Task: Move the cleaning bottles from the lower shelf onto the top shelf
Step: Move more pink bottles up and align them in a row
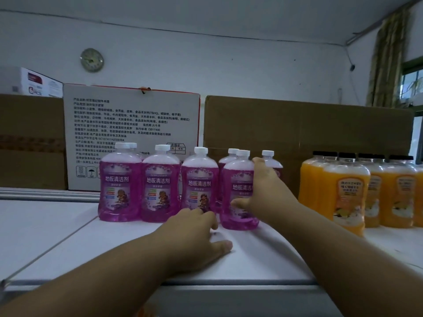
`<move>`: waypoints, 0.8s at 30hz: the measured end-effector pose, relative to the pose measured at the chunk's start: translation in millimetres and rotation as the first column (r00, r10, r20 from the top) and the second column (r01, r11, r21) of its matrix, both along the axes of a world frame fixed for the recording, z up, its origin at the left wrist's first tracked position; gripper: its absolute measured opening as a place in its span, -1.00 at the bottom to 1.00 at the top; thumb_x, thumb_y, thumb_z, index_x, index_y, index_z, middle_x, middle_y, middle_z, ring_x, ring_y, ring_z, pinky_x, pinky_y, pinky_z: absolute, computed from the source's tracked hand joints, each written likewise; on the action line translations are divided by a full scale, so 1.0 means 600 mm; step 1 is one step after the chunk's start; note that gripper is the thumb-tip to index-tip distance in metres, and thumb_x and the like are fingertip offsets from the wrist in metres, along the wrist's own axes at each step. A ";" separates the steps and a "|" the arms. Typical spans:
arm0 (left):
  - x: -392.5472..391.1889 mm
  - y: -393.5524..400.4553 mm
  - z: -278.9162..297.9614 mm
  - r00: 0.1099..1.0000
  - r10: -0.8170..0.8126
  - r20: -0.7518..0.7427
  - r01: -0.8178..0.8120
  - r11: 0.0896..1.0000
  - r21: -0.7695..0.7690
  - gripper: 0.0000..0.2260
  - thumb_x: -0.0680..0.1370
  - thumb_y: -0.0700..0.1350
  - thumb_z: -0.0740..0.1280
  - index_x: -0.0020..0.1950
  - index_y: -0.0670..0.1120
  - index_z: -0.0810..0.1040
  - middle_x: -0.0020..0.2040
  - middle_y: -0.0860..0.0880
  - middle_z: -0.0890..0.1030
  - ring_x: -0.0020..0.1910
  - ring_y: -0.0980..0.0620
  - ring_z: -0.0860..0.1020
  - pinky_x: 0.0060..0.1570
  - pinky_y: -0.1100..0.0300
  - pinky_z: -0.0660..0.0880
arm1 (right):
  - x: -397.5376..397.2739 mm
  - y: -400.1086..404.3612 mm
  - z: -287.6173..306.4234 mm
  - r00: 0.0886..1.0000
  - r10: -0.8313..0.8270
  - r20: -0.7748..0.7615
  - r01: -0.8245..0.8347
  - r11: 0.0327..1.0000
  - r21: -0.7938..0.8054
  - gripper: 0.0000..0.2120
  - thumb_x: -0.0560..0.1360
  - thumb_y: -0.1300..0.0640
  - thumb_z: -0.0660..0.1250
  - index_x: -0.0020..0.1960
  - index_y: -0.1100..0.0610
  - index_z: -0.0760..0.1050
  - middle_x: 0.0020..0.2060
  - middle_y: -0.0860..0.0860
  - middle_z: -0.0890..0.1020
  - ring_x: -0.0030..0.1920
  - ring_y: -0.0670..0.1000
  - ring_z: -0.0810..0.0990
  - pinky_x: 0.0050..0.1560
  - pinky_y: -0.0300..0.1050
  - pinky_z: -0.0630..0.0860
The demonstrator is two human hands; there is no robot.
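Purple bottles (160, 186) stand in a row on the top shelf (68, 236), my right hand (263, 193) grips the newest one (239, 195), my left hand (194, 234) rests open beside it, and I cannot see the lower shelf.

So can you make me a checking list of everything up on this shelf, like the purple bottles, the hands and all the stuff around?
Surface: white shelf top, bare at front left.
Job's things: purple bottles with white caps, upright in a front row with more behind; the rightmost front bottle stands slightly forward.
Clutter: orange bottles with dark caps at right; a printed white box and brown cartons behind.
Hands: right hand wraps the rightmost front bottle; left hand rests on the shelf, fingers by the bottle bases, holding nothing.
Cables: a thin wire on the wall.
Surroundings: round clock, curtain, window at right.
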State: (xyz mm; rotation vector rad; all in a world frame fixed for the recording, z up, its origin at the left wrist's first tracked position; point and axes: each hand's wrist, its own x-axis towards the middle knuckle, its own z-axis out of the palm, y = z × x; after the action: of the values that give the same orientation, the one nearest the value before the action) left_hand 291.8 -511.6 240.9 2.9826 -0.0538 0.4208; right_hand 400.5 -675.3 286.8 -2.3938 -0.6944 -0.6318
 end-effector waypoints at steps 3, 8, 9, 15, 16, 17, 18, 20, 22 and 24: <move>0.001 -0.004 -0.005 1.000 0.003 -0.007 -0.002 0.998 0.057 -0.50 0.50 0.42 0.15 0.27 0.13 0.45 0.17 0.05 0.46 0.17 0.03 0.36 0.15 0.06 0.36 | 0.021 0.013 -0.006 0.997 -0.056 0.047 0.057 0.998 -0.030 0.08 0.29 -0.17 0.57 0.54 -0.09 -0.08 0.37 0.10 0.30 0.27 0.14 0.49 0.16 0.08 0.56; 0.001 -0.005 -0.005 1.000 0.013 0.016 -0.014 0.998 0.060 -0.51 0.50 0.41 0.15 0.24 0.13 0.46 0.13 0.06 0.46 0.13 0.03 0.36 0.10 0.08 0.33 | 0.041 0.022 -0.019 0.995 -0.077 0.063 0.077 0.997 0.000 0.05 0.30 -0.21 0.54 0.52 -0.15 -0.11 0.38 0.12 0.25 0.26 0.17 0.49 0.13 0.07 0.56; 0.001 -0.006 -0.004 1.000 0.013 0.015 -0.014 0.998 0.065 -0.52 0.50 0.41 0.14 0.24 0.13 0.46 0.13 0.05 0.46 0.12 0.02 0.36 0.10 0.08 0.34 | 0.041 0.024 -0.020 0.995 -0.079 0.064 0.078 0.997 0.007 0.05 0.32 -0.20 0.53 0.52 -0.15 -0.13 0.38 0.12 0.25 0.26 0.18 0.49 0.14 0.09 0.55; -0.001 -0.005 -0.005 1.000 0.026 0.015 -0.027 0.997 0.069 -0.53 0.50 0.39 0.16 0.24 0.13 0.46 0.13 0.05 0.46 0.14 0.01 0.35 0.12 0.06 0.34 | 0.025 0.026 -0.028 0.997 -0.062 0.048 0.062 0.998 0.000 0.07 0.36 -0.21 0.49 0.55 -0.11 -0.22 0.44 0.13 0.18 0.32 0.19 0.44 0.23 0.16 0.53; -0.001 -0.006 -0.004 0.999 0.028 0.018 -0.029 0.997 0.070 -0.53 0.51 0.39 0.17 0.25 0.13 0.46 0.13 0.05 0.46 0.14 0.01 0.35 0.13 0.06 0.34 | 0.019 0.023 -0.029 0.996 -0.060 0.060 0.059 0.998 0.008 0.05 0.37 -0.22 0.48 0.55 -0.10 -0.20 0.44 0.13 0.18 0.34 0.19 0.42 0.24 0.15 0.51; -0.001 -0.006 -0.002 0.999 0.027 0.020 -0.029 0.997 0.070 -0.53 0.51 0.39 0.17 0.25 0.13 0.47 0.13 0.05 0.46 0.13 0.02 0.36 0.13 0.06 0.35 | 0.013 0.019 -0.029 0.994 -0.063 0.090 0.061 0.998 0.020 0.03 0.37 -0.23 0.47 0.55 -0.08 -0.15 0.43 0.13 0.20 0.36 0.18 0.40 0.26 0.14 0.50; -0.001 -0.006 -0.001 0.999 0.026 0.023 -0.027 0.998 0.065 -0.53 0.51 0.39 0.17 0.25 0.13 0.47 0.13 0.05 0.46 0.13 0.02 0.36 0.14 0.05 0.36 | 0.006 0.014 -0.029 0.988 -0.065 0.141 0.061 0.998 0.032 -0.01 0.38 -0.23 0.47 0.55 -0.05 -0.09 0.40 0.12 0.23 0.36 0.16 0.39 0.27 0.12 0.49; -0.002 -0.005 -0.002 1.000 0.023 0.021 -0.023 0.999 0.049 -0.54 0.50 0.39 0.18 0.23 0.14 0.48 0.13 0.06 0.47 0.13 0.03 0.37 0.14 0.05 0.37 | -0.008 0.005 -0.028 0.964 -0.043 0.261 0.034 0.999 0.039 -0.12 0.39 -0.21 0.47 0.51 0.00 0.06 0.33 0.10 0.31 0.32 0.14 0.40 0.23 0.06 0.51; -0.005 -0.008 0.000 0.999 0.024 0.027 -0.025 0.999 0.038 -0.55 0.49 0.39 0.19 0.19 0.13 0.50 0.10 0.07 0.48 0.10 0.04 0.39 0.11 0.05 0.40 | -0.027 -0.001 -0.025 0.943 0.010 0.333 -0.021 0.999 0.032 -0.25 0.40 -0.18 0.46 0.44 0.02 0.19 0.29 0.08 0.36 0.27 0.10 0.43 0.20 0.02 0.53; -0.010 -0.016 0.010 0.998 0.034 0.059 -0.035 0.999 0.010 -0.58 0.49 0.36 0.24 0.14 0.10 0.53 0.07 0.05 0.51 0.05 0.04 0.44 0.07 0.06 0.45 | -0.051 -0.008 -0.017 0.930 0.065 0.363 -0.078 0.997 0.021 -0.33 0.42 -0.15 0.46 0.39 0.02 0.25 0.28 0.05 0.37 0.26 0.08 0.43 0.21 -0.01 0.51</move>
State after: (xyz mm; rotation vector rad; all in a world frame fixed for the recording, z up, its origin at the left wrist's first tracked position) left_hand 285.9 -521.0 247.1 2.9858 -0.0103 0.5137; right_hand 370.0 -679.9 276.5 -2.2276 -0.9100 -1.0610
